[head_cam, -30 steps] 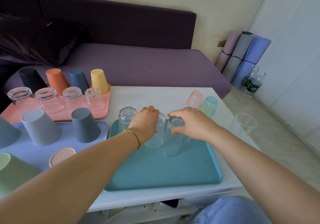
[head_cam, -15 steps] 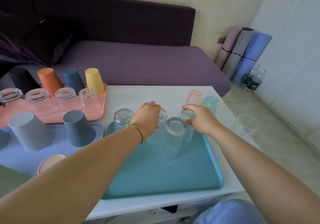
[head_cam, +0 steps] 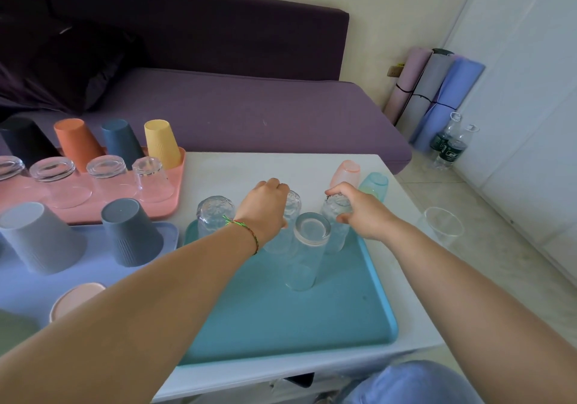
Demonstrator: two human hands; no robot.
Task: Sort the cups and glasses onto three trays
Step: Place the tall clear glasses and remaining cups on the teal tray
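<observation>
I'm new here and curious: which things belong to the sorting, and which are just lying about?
Job: teal tray, pink tray, blue tray, glasses, cups, left hand and right hand, each gripping a glass.
Lying about: sofa, rolled mats, water bottles.

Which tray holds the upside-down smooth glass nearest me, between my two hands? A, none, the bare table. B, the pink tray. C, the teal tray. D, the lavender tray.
C: the smooth glass stands rim-down on the teal tray; behind it the left hand grips the middle textured glass, the right hand the right textured glass.
</observation>
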